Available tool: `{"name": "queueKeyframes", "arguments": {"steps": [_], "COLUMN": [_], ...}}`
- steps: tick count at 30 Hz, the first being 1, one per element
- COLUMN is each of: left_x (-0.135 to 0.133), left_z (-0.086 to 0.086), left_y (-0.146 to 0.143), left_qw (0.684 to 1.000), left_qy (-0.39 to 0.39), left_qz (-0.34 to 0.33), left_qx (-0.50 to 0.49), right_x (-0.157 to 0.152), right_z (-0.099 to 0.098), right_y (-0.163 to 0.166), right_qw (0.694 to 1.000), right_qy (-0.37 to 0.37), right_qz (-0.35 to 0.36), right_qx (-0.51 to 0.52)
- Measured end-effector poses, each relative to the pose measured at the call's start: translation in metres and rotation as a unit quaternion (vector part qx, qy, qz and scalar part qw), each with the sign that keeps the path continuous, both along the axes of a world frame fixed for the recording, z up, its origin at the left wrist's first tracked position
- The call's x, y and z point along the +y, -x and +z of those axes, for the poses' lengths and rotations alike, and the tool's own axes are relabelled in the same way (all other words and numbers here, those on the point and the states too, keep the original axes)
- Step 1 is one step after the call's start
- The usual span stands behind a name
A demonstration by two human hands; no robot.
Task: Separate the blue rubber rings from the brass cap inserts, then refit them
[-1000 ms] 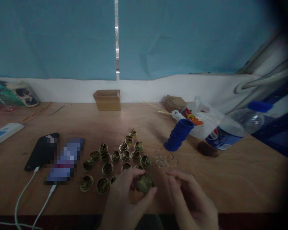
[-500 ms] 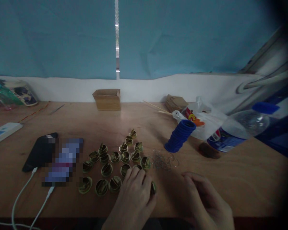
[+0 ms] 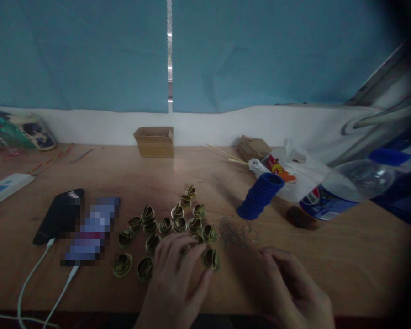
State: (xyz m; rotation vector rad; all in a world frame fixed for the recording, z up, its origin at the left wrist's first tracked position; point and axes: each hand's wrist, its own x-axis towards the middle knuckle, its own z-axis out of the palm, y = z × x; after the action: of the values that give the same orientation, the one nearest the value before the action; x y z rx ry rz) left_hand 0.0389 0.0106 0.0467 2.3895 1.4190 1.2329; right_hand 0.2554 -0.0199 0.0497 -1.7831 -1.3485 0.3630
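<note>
Several small round brass-coloured pieces (image 3: 165,225), cup-like with a raised strip across each, lie spread over the wooden table. My left hand (image 3: 178,274) is over the near ones with its fingers apart, hiding some of them; one brass-coloured piece (image 3: 210,259) shows just beyond its thumb. To the right, my right hand (image 3: 296,288) hovers low over the table, thumb and forefinger pinched together; whatever is between them cannot be made out. Between the hands and a leaning stack of blue rings (image 3: 260,196) lies a loose heap of thin wire pieces (image 3: 236,230).
A black phone (image 3: 59,214) and a second phone with a blurred screen (image 3: 92,230), both cabled, lie left. An open cardboard box (image 3: 155,145) stands at the back. On the right are a plastic bag (image 3: 308,176) and a tilted drink bottle (image 3: 332,196). A white power strip (image 3: 8,187) is far left.
My left hand has shifted slightly left and its fingers have spread, uncovering a brass-coloured piece beside the thumb. My right hand stays about where it was, still pinched.
</note>
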Motion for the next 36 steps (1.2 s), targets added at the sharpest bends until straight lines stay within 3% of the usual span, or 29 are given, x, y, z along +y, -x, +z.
{"name": "queueKeyframes", "arguments": {"steps": [5, 10, 17, 21, 27, 36], "left_x": [-0.019, -0.039, -0.037, -0.020, 0.006, 0.031], "left_z": [-0.023, -0.046, -0.056, -0.052, -0.032, -0.011], "left_y": [0.063, 0.105, 0.135, 0.142, 0.135, 0.122], "left_qw": [0.989, 0.980, 0.962, 0.953, 0.947, 0.940], "left_qy": [-0.067, 0.053, 0.194, 0.248, 0.290, 0.336], "left_qz": [0.130, 0.184, 0.187, 0.171, 0.136, 0.052], "left_qx": [0.020, 0.056, 0.054, 0.044, 0.037, 0.012], "right_x": [0.008, 0.017, 0.016, 0.022, 0.047, 0.065], "right_z": [-0.001, -0.008, -0.010, -0.004, 0.007, 0.033], "right_y": [0.008, 0.019, 0.013, 0.019, 0.036, 0.048], "right_qw": [0.994, 0.970, 0.963, 0.949, 0.931, 0.917], "right_qy": [-0.048, -0.032, 0.083, 0.154, 0.234, 0.196], "right_qz": [0.075, 0.189, 0.209, 0.247, 0.244, 0.329], "right_qx": [-0.068, -0.150, -0.147, -0.118, -0.137, -0.111]}}
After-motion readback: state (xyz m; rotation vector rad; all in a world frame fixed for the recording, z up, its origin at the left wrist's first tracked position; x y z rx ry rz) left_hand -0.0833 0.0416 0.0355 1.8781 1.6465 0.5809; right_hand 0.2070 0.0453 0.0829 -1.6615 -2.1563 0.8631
